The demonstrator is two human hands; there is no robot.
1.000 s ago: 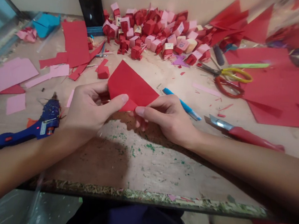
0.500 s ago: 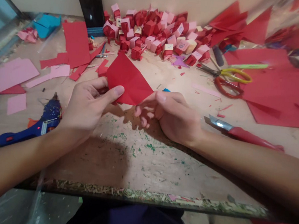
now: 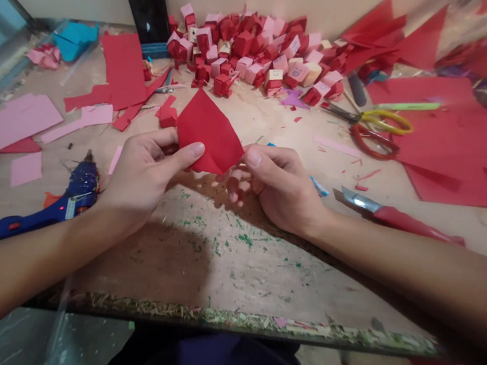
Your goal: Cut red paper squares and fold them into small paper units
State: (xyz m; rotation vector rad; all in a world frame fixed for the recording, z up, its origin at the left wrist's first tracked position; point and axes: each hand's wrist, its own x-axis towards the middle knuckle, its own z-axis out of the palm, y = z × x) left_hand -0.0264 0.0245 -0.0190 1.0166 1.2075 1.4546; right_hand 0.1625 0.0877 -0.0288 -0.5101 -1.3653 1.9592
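Note:
A small piece of red paper is held above the wooden table, one corner pointing away from me. My left hand is closed on its left edge, thumb on top and fingers mostly hidden behind. At the right corner, my right hand pinches the paper between thumb and forefinger, the other fingers curled below. Left of my left forearm lies a blue glue gun with a small red light. A red-handled utility knife rests beyond my right forearm.
Many red and pink paper cubes are heaped at the back. Scissors with yellow and orange handles lie beside large red sheets on the right. Pink paper pieces are at the left. The table's front edge is rough.
My right hand has shifted slightly left, bringing the paper's right corner inward, so the sheet bends a little more. My left hand keeps its hold. A blue-and-white item now shows beyond my right wrist.

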